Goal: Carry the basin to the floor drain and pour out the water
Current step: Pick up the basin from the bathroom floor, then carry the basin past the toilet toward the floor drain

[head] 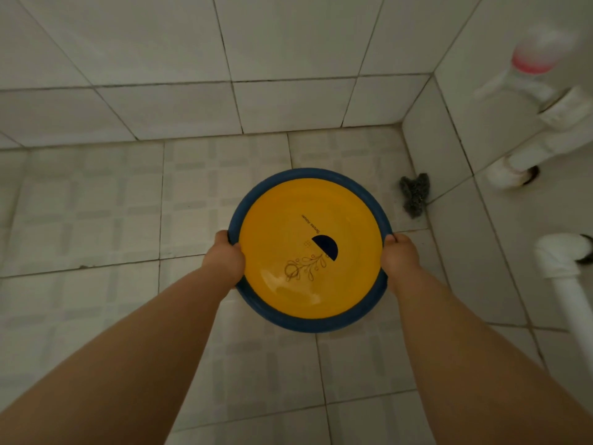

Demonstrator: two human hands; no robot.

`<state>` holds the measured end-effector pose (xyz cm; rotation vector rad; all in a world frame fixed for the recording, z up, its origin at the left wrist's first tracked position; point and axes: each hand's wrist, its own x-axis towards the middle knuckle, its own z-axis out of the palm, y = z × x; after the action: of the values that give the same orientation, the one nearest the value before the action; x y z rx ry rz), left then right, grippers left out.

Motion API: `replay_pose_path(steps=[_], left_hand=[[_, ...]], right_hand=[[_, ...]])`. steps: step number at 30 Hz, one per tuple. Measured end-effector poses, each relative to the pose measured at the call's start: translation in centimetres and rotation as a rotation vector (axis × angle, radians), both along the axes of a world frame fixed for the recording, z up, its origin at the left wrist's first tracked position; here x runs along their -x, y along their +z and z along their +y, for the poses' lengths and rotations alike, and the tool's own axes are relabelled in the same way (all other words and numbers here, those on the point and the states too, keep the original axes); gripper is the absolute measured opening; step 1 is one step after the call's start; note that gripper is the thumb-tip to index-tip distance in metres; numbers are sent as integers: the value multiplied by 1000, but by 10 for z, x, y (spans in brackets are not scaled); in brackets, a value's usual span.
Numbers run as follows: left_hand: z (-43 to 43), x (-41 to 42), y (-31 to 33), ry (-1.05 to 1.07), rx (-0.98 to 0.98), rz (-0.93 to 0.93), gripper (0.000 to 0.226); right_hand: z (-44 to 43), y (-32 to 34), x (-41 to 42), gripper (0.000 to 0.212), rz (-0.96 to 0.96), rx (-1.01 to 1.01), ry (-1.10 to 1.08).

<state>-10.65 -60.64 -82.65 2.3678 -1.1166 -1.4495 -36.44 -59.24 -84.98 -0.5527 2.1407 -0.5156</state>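
Bare forearms, reaching forward; left hand (224,258) gripping basin (308,252) rim at 9 o'clock, right hand (401,256) gripping at 3 o'clock; basin yellow, blue-rimmed, above tiled floor (96,220); grey scrubber (415,194) at 1 o'clock.

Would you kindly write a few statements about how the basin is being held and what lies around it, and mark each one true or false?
1. Both hands grip the basin by its blue rim. True: left hand, right hand, on opposite sides.
2. The basin's inside is green. False: it is yellow, with a dark half-circle and a flower drawing.
3. A grey scouring pad lies on the floor near the wall corner. True.
4. The basin is turned upside down. False: its open side faces up.
5. A white pipe stands at the right. True.
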Motion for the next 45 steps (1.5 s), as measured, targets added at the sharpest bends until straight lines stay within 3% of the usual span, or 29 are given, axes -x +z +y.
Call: replay_pose_path(steps=[10, 19, 28, 39, 45], left_hand=[[-3, 0, 24, 86, 37, 88, 43], [-2, -14, 99, 117, 70, 127, 40], [18, -43, 242, 166, 59, 146, 37], [51, -89, 457, 271, 99, 185, 36], [68, -115, 534, 319, 120, 210, 36]], right_hand=[[-8, 27, 1, 42, 3, 92, -39], [-4, 110, -12, 41, -22, 131, -59], [13, 250, -41, 41, -7, 88, -39], [30, 464, -84, 41, 13, 54, 85], [31, 548, -112, 41, -26, 80, 123]])
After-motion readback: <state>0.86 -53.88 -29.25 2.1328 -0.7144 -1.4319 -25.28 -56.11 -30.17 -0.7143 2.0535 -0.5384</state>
